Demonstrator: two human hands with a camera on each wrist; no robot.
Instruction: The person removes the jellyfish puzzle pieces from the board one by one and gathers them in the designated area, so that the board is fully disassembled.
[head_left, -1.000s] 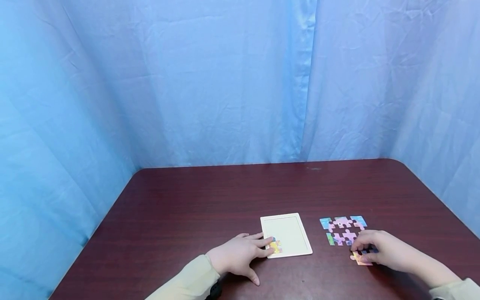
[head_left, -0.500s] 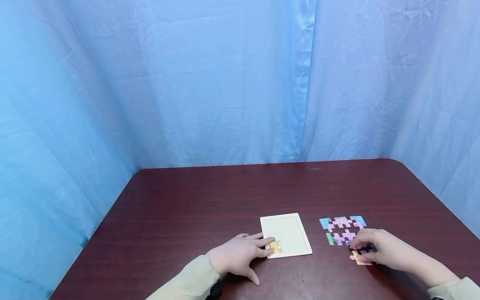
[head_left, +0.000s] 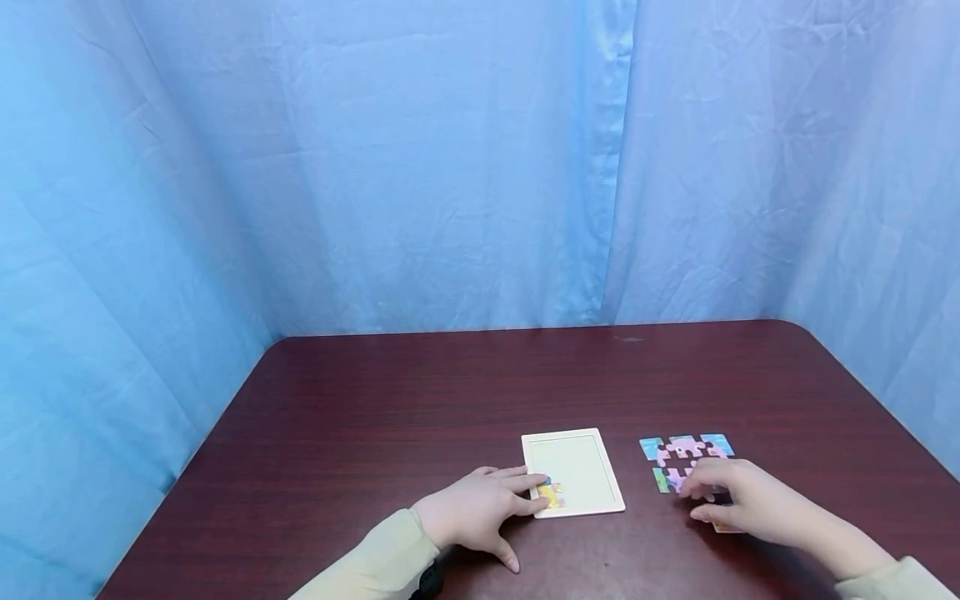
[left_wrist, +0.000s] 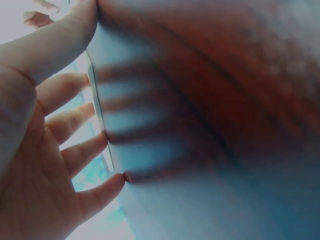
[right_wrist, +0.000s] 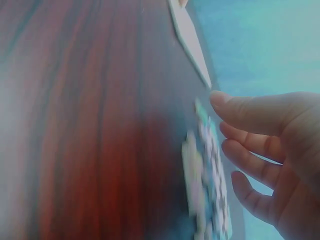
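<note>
My left hand [head_left: 478, 508] lies with spread fingers on the left border of a cream puzzle tray [head_left: 583, 467]. A yellow puzzle piece [head_left: 551, 495] with a bit of blue sits in the tray's lower left corner, beside those fingertips. In the left wrist view the fingertips meet the thin tray edge [left_wrist: 98, 102]. Right of the tray, my right hand [head_left: 753, 500] hovers over loose jigsaw pieces [head_left: 684, 447], fingers loosely bent and thumb apart. Nothing shows between its fingers [right_wrist: 250, 160] in the right wrist view. An orange piece [head_left: 726, 528] is mostly hidden under this hand.
The loose pieces lie in rough rows, blue and pink at the back, a green one [head_left: 660, 480] nearer. They rest on a dark red-brown wooden table [head_left: 390, 400]. Light blue curtains [head_left: 450, 167] hang behind it and at both sides.
My right hand has left the orange piece at the near row and shifted left, its thumb and fingers now parted. The left hand and the tray stay as they were.
</note>
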